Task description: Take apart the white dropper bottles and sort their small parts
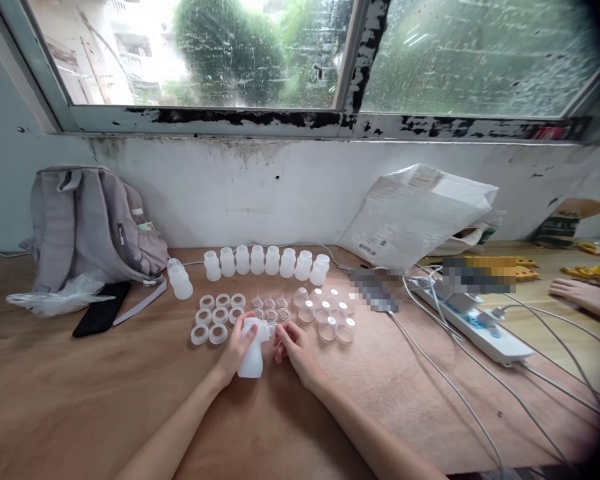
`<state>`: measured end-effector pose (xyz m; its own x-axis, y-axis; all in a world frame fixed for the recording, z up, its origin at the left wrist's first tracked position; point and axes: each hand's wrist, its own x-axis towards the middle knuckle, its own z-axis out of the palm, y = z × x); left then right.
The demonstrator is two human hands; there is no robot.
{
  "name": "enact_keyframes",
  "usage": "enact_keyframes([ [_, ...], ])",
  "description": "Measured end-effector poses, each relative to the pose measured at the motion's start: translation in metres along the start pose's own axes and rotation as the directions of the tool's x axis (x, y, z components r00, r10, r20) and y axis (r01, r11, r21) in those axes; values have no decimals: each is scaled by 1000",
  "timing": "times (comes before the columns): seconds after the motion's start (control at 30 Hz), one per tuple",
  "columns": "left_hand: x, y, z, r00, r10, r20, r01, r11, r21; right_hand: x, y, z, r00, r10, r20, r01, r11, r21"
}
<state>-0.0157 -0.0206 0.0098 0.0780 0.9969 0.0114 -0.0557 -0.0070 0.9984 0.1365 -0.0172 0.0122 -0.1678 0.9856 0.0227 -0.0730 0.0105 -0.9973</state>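
My left hand (pixel 237 350) is wrapped round a small translucent white feeding bottle (pixel 251 363), whose neck points right. At its mouth my right hand (pixel 296 347) pinches a clear teat (pixel 272 329), partly hidden by the fingers. Just beyond the hands lie several white collar rings (pixel 205 316) in rows on the left. Several clear teats (pixel 269 304) are grouped in the middle, and clear domed caps (pixel 329 332) on the right. Behind them, more bottles (pixel 257 260) stand upright in a curved row. Farther left a bottle (pixel 181 280) leans at a tilt.
A grey backpack (pixel 87 220), plastic wrap (pixel 63 297) and a black phone (pixel 100 310) are at the left. Toward the right are a blurred-out object (pixel 377 290), a white plastic bag (pixel 420 213), and a power strip (pixel 480 333) with trailing cables. Another person's hand (pixel 583 297) rests at far right.
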Motion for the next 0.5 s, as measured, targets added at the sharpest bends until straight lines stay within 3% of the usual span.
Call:
enact_keyframes([
  [0.13,-3,3,-4,992,94,85,-107,980,168,0,-2,-2,999,-35,-33,36,999,19],
  [0.2,-4,5,-6,987,84,137,-110,974,196,0,-4,-5,998,-50,-46,51,998,27],
  [0.5,-5,14,-11,940,17,341,-62,991,121,2,-10,-14,997,-64,-44,64,998,0],
])
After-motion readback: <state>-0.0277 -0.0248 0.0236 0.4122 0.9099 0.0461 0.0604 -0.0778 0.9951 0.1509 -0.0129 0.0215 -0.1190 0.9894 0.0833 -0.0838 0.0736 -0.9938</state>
